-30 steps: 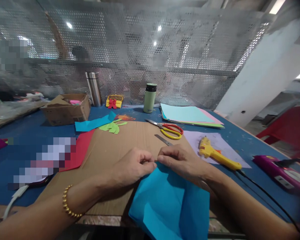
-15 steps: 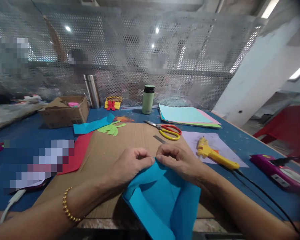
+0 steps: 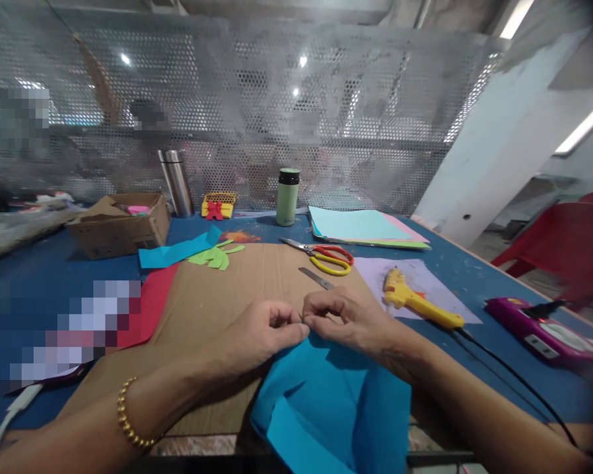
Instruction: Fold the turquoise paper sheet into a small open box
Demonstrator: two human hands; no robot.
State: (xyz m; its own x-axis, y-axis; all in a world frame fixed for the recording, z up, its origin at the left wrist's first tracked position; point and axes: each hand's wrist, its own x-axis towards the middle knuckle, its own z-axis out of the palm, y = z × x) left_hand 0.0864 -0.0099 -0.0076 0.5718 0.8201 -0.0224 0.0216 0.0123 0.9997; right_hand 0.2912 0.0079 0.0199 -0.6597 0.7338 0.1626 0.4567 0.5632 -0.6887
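Note:
A blue sheet of paper (image 3: pixel 336 401) lies partly folded on a brown cardboard mat (image 3: pixel 212 309) and hangs over the table's near edge. My left hand (image 3: pixel 259 332), a gold bead bracelet on its wrist, pinches the sheet's top corner. My right hand (image 3: pixel 348 319) pinches the same corner from the other side, fingertips almost meeting those of the left. Both hands are closed on the paper.
Behind the hands lie a metal ruler (image 3: pixel 316 278), red-and-yellow scissors (image 3: pixel 326 255) and a yellow glue gun (image 3: pixel 415 299) with a black cord. Stacked coloured paper (image 3: pixel 366 227), a green flask (image 3: pixel 287 196), a steel flask (image 3: pixel 176 183), a cardboard box (image 3: pixel 118 224) and paper scraps (image 3: pixel 188 250) sit farther back. A mesh screen closes the rear.
Both hands stay pinched on the blue sheet's corner. The sheet's lower folds have shifted, lifting and then settling again near the table's edge. The view has tilted slightly.

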